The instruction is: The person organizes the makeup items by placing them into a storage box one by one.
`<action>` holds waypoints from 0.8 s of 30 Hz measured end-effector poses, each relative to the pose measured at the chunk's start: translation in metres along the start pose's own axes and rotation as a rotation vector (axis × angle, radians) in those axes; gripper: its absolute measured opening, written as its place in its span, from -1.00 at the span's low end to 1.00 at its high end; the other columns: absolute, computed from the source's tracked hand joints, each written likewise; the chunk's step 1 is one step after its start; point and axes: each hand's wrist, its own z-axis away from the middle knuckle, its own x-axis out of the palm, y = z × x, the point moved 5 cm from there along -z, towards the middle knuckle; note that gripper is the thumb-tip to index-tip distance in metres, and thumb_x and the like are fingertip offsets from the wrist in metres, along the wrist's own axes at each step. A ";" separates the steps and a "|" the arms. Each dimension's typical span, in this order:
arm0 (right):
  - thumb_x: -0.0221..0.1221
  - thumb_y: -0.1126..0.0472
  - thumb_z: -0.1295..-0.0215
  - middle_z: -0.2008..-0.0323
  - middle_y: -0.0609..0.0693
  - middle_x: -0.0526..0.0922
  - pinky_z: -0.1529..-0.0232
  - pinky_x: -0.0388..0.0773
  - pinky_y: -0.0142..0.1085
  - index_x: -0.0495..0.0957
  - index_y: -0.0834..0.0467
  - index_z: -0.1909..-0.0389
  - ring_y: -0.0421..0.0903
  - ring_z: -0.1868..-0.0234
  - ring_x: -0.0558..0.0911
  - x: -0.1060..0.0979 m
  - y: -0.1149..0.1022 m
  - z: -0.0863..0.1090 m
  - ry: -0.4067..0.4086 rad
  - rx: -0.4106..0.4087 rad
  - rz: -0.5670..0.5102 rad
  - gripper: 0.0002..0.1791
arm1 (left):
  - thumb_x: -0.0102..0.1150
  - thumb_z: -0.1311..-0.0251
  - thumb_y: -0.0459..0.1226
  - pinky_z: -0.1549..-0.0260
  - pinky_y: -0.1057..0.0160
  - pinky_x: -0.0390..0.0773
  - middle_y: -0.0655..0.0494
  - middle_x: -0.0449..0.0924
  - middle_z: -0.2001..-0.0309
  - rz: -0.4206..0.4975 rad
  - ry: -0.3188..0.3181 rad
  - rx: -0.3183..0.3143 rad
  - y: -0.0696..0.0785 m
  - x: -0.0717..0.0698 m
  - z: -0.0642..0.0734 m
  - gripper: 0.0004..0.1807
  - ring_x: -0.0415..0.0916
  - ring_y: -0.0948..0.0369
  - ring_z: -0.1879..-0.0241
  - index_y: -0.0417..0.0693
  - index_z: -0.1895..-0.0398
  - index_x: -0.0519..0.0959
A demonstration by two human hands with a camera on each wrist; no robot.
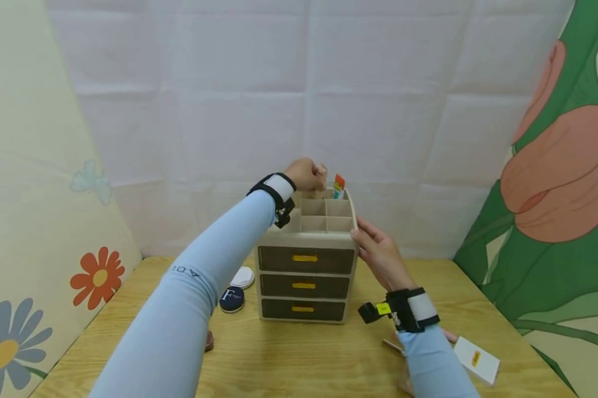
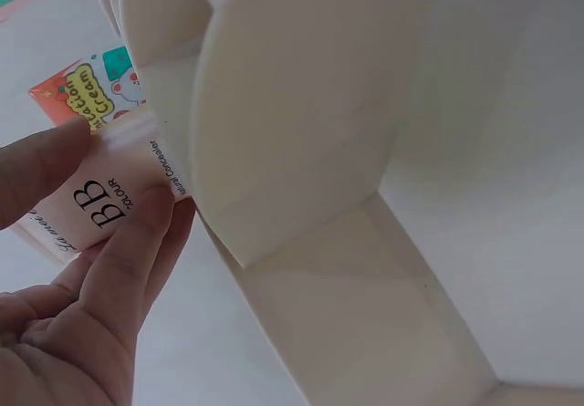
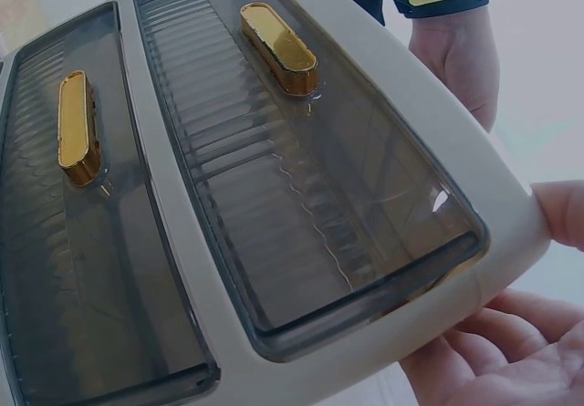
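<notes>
A cream-coloured cosmetics organizer (image 1: 304, 240) with three smoky drawers and gold handles stands on the table. My left hand (image 1: 306, 174) is over the back of its top compartments. It pinches a pale pink BB cream tube (image 2: 100, 187) between thumb and fingers, beside the divider walls (image 2: 301, 105). Right by that tube is a colourful tube (image 1: 338, 187) with an orange end, at the back right compartment. My right hand (image 1: 378, 251) grips the organizer's right front edge, thumb at the front and fingers along the side. Several front compartments (image 1: 314, 224) show nothing in them.
Left of the organizer lie a navy round case (image 1: 232, 299) and a white round item (image 1: 242, 277). A dark red object (image 1: 209, 341) is partly behind my left sleeve. Near my right forearm lies a white box (image 1: 476, 360). Behind hangs a white cloth (image 1: 378, 110).
</notes>
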 end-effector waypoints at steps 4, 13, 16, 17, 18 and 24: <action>0.00 0.11 -0.50 -0.48 0.09 0.09 -0.31 0.22 -0.11 0.05 0.18 -0.50 0.02 -0.40 0.21 0.002 -0.001 -0.001 -0.001 -0.007 -0.003 -0.35 | 0.33 -0.15 -0.30 0.52 0.36 0.39 0.13 0.46 0.63 0.004 0.003 -0.005 -0.003 -0.001 0.000 -0.80 0.33 0.26 0.62 -0.18 0.55 0.56; -0.02 0.16 -0.51 -0.47 0.10 0.11 -0.27 0.28 -0.16 0.05 0.20 -0.50 0.01 -0.40 0.21 0.003 0.000 -0.001 -0.019 -0.025 -0.011 -0.37 | 0.31 -0.19 -0.25 0.39 0.33 0.49 -0.11 0.66 0.26 -0.004 0.003 -0.012 -0.003 -0.002 0.006 -0.74 0.51 0.15 0.37 -0.32 0.20 0.66; -0.02 0.15 -0.51 -0.47 0.08 0.11 -0.28 0.26 -0.14 0.06 0.19 -0.50 0.01 -0.40 0.22 0.004 0.001 -0.001 -0.021 -0.025 -0.008 -0.37 | 0.31 -0.19 -0.23 0.42 0.33 0.46 -0.09 0.64 0.26 -0.006 0.014 -0.027 -0.005 -0.002 0.004 -0.72 0.48 0.17 0.38 -0.32 0.20 0.64; -0.02 0.15 -0.51 -0.47 0.08 0.11 -0.29 0.25 -0.13 0.06 0.19 -0.50 0.01 -0.40 0.21 0.004 0.001 -0.002 -0.021 -0.025 -0.008 -0.37 | 0.32 -0.19 -0.22 0.37 0.32 0.49 -0.10 0.64 0.22 -0.009 0.018 -0.030 -0.005 -0.002 0.005 -0.69 0.50 0.16 0.35 -0.33 0.16 0.63; -0.02 0.15 -0.51 -0.47 0.08 0.11 -0.29 0.25 -0.12 0.06 0.19 -0.50 0.02 -0.40 0.21 0.005 0.001 -0.002 -0.022 -0.027 -0.007 -0.37 | 0.31 -0.19 -0.22 0.32 0.31 0.50 -0.11 0.63 0.18 -0.013 0.021 -0.033 -0.006 -0.003 0.004 -0.66 0.52 0.14 0.30 -0.34 0.12 0.62; -0.01 0.12 -0.50 -0.47 0.09 0.10 -0.30 0.24 -0.11 0.05 0.18 -0.50 0.03 -0.39 0.22 0.006 0.000 -0.003 -0.024 -0.031 0.004 -0.36 | 0.29 -0.21 -0.18 -0.03 0.19 0.49 -0.22 0.43 -0.23 -0.036 0.009 -0.057 -0.007 -0.009 0.007 -0.38 0.54 0.03 -0.01 -0.39 -0.24 0.41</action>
